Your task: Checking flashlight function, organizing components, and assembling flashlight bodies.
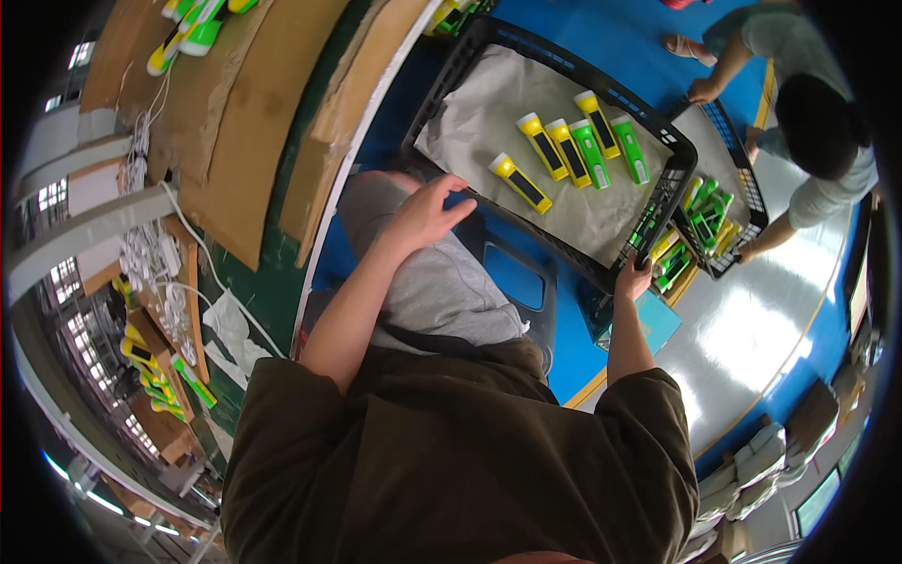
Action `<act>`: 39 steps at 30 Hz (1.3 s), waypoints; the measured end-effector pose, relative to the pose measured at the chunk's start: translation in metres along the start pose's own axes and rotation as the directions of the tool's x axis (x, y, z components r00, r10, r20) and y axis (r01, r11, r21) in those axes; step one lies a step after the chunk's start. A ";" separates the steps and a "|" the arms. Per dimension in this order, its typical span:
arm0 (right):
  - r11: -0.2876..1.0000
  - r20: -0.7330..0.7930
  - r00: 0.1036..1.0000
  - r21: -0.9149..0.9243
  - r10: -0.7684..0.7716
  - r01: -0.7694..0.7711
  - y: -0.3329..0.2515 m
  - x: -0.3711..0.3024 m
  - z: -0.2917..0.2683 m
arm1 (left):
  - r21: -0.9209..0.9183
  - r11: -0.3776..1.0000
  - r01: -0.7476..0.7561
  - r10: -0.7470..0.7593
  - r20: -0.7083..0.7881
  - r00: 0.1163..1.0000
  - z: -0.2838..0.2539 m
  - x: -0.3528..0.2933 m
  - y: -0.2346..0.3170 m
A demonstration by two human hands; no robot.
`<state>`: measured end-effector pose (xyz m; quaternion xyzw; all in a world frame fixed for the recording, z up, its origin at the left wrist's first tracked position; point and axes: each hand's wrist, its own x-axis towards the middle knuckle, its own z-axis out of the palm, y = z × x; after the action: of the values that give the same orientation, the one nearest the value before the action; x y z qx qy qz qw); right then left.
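A black plastic crate lined with grey paper is tilted in front of me. Several flashlights lie loose on the paper: yellow ones with dark panels, like this yellow flashlight, and green ones, like this green flashlight. My right hand is closed around the crate's rim at its near right corner. At the near left edge, my left hand has its thumb and fingers apart beside the rim; I cannot tell whether the fingertips touch it.
To the right, another person holds a second black crate with green and yellow flashlights in it. A blue plastic stool stands below my crate. On my left runs a workbench with cardboard, white cables and more flashlights.
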<state>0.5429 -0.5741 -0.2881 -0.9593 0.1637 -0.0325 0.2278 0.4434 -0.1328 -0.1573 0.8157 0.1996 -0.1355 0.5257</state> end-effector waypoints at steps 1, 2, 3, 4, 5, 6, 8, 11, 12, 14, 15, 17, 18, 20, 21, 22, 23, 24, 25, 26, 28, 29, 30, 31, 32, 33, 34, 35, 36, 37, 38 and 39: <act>1.000 -0.003 1.000 -0.031 -0.002 0.002 0.005 0.001 0.001 | -0.008 1.000 0.015 -0.015 -0.028 1.000 -0.002 -0.016 0.007; 0.998 -0.012 1.000 -0.064 0.000 -0.001 0.009 0.002 0.005 | 0.012 0.999 -0.045 0.046 -0.052 0.998 -0.004 -0.029 0.013; 0.997 -0.047 0.998 -0.076 -0.033 0.030 0.009 0.002 0.008 | 0.033 0.993 -0.110 0.112 -0.065 0.992 -0.004 -0.039 0.017; 0.996 -0.046 0.998 -0.078 -0.045 0.041 0.009 0.005 0.010 | 0.026 0.994 -0.109 0.110 -0.074 0.991 -0.006 -0.047 0.019; 0.997 0.020 0.999 -0.066 -0.048 0.049 0.003 0.006 0.010 | 0.070 0.989 -0.127 0.136 -0.128 0.982 -0.009 -0.055 0.019; 0.997 0.085 0.995 -0.053 -0.050 0.055 -0.002 0.006 0.008 | 0.115 0.983 -0.145 0.164 -0.179 0.970 -0.012 -0.060 0.019; 0.992 0.096 0.992 -0.088 -0.085 0.093 -0.006 0.007 0.004 | 0.114 0.982 -0.151 0.173 -0.218 0.961 -0.017 -0.073 0.022; 0.976 0.179 0.973 -0.135 -0.145 0.170 -0.017 0.008 0.009 | 0.167 0.975 -0.150 0.193 -0.283 0.940 -0.011 -0.091 0.019; 0.963 0.177 0.971 -0.191 -0.159 0.192 -0.013 0.010 0.013 | 0.220 0.964 -0.153 0.215 -0.293 0.932 -0.008 -0.099 0.020; 0.960 0.180 0.983 -0.266 -0.042 0.090 -0.006 0.014 0.017 | 0.295 0.943 -0.156 0.231 -0.241 0.943 0.001 -0.108 0.018; 0.962 0.262 0.965 -0.257 -0.022 0.092 -0.005 0.016 0.014 | 0.250 0.952 -0.174 0.244 -0.280 0.929 0.010 -0.116 0.012; 0.970 0.248 0.965 -0.201 -0.086 0.138 0.008 0.021 0.007 | 0.202 0.948 -0.245 0.301 -0.331 0.894 0.015 -0.135 0.011; 0.960 0.273 0.955 -0.215 -0.119 0.181 0.006 0.024 0.008 | 0.185 0.944 -0.274 0.326 -0.378 0.867 0.016 -0.150 0.011; 0.848 0.317 0.878 -0.281 -0.360 0.449 0.013 0.035 0.018 | 0.173 0.955 -0.240 0.294 -0.473 0.831 0.017 -0.184 0.019; 0.797 0.337 0.887 -0.412 -0.317 0.442 0.055 0.074 0.033 | 0.199 0.942 -0.271 0.336 -0.534 0.776 0.017 -0.204 0.016; 0.767 0.396 0.844 -0.388 -0.362 0.511 0.021 0.066 0.042 | 0.189 0.961 -0.200 0.274 -0.582 0.766 0.015 -0.222 0.014; 0.723 0.461 0.775 -0.337 -0.432 0.604 0.000 0.072 0.050 | 0.168 0.966 -0.199 0.260 -0.579 0.773 0.012 -0.247 0.014; 0.665 0.522 0.688 -0.273 -0.504 0.695 -0.024 0.076 0.062 | 0.148 0.970 -0.194 0.244 -0.585 0.774 0.013 -0.275 0.012; 0.601 0.571 0.591 -0.202 -0.570 0.774 -0.052 0.077 0.077 | 0.164 0.978 -0.130 0.208 -0.704 0.679 0.018 -0.304 0.009; 0.525 0.607 0.487 -0.130 -0.628 0.841 -0.082 0.081 0.089 | 0.164 0.987 0.005 0.132 -0.813 0.568 0.029 -0.335 0.001; 0.371 0.659 0.273 0.011 -0.701 0.929 -0.137 0.074 0.104 | 0.122 0.943 0.311 0.017 -0.947 0.321 0.067 -0.409 -0.022; 0.295 0.671 0.168 0.079 -0.722 0.952 -0.165 0.064 0.106 | -0.009 0.866 0.500 -0.117 -0.976 0.185 0.096 -0.444 -0.030; 0.223 0.674 0.067 0.147 -0.736 0.964 -0.189 0.047 0.106 | -0.184 0.826 0.533 -0.194 -0.980 -0.038 0.125 -0.473 -0.039; 0.155 0.676 -0.028 0.209 -0.737 0.966 -0.210 0.029 0.101 | -0.512 0.674 0.532 -0.393 -0.859 -0.329 0.155 -0.490 -0.045; 0.093 0.673 -0.111 0.259 -0.731 0.961 -0.228 0.014 0.091 | -0.836 0.451 0.312 -0.620 -0.545 -0.565 0.176 -0.502 -0.049; 0.034 0.664 -0.193 0.313 -0.722 0.949 -0.244 -0.006 0.082 | -0.937 0.287 0.198 -0.665 -0.344 -0.663 0.210 -0.514 -0.068; -0.022 0.652 -0.271 0.363 -0.708 0.932 -0.260 -0.024 0.071 | -0.980 0.196 0.035 -0.716 -0.167 -0.678 0.257 -0.521 -0.088; -0.081 0.636 -0.361 0.425 -0.682 0.902 -0.275 -0.047 0.062 | -0.971 0.104 -0.216 -0.798 0.048 -0.600 0.340 -0.522 -0.124; -0.128 0.620 -0.448 0.491 -0.644 0.862 -0.287 -0.073 0.054 | -0.989 0.133 -0.065 -0.862 -0.083 -0.499 0.448 -0.518 -0.143; -0.162 0.600 -0.441 0.462 -0.667 0.872 -0.289 -0.073 0.027 | -0.796 -0.320 -0.514 -0.892 0.437 -0.120 0.397 -0.497 -0.141; -0.196 0.579 -0.509 0.516 -0.637 0.834 -0.299 -0.093 0.012 | -0.979 -0.203 -0.027 -0.978 0.204 -0.052 0.476 -0.488 -0.147; -0.222 0.557 -0.542 0.540 -0.629 0.812 -0.302 -0.106 -0.005 | -0.933 0.050 0.357 -0.999 -0.050 0.009 0.528 -0.467 -0.148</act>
<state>0.5323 -0.2862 -0.1473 -0.6119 -0.7570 0.2250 0.0432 -0.0445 -0.6452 -0.2911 0.2236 0.8535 0.0346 0.4695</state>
